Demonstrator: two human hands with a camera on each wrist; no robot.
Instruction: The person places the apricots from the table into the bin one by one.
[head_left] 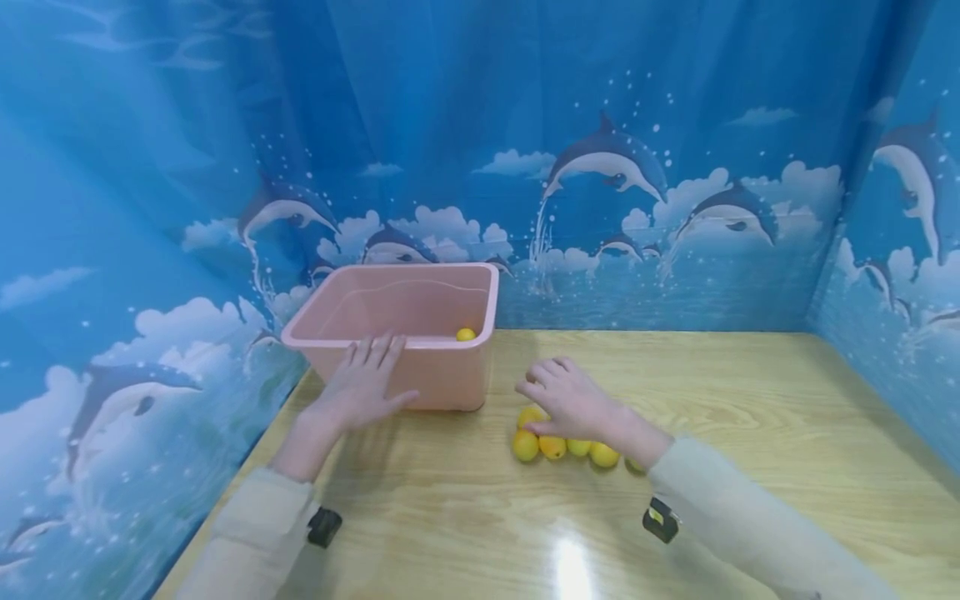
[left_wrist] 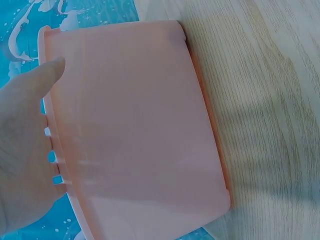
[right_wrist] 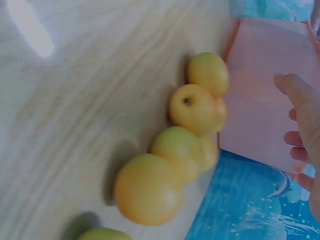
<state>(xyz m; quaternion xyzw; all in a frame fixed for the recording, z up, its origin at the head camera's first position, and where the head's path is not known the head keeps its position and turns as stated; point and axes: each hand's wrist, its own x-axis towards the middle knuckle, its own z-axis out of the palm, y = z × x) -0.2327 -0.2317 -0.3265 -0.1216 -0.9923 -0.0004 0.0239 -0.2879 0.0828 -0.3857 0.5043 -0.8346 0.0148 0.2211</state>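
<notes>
A pink plastic bin [head_left: 450,379] stands on the table at left of centre in the head view. My left hand [head_left: 362,392] rests on its near rim with straight fingers, and the thumb [left_wrist: 52,75] lies by the outer wall. Inside the bin, one yellow orange [head_left: 466,334] shows above the rim. Right of the bin lies a cluster of several yellow-green oranges [head_left: 525,446], partly covered by my right hand [head_left: 570,400]. That hand hovers over them, fingers loosely bent and holding nothing. In the right wrist view, the oranges [right_wrist: 149,190] lie close together, apart from the fingers.
The wooden table [head_left: 750,417] extends to the right and toward me. A blue dolphin-print curtain [head_left: 450,125] closes off the back and both sides. Small black devices [head_left: 325,527] are strapped at both wrists.
</notes>
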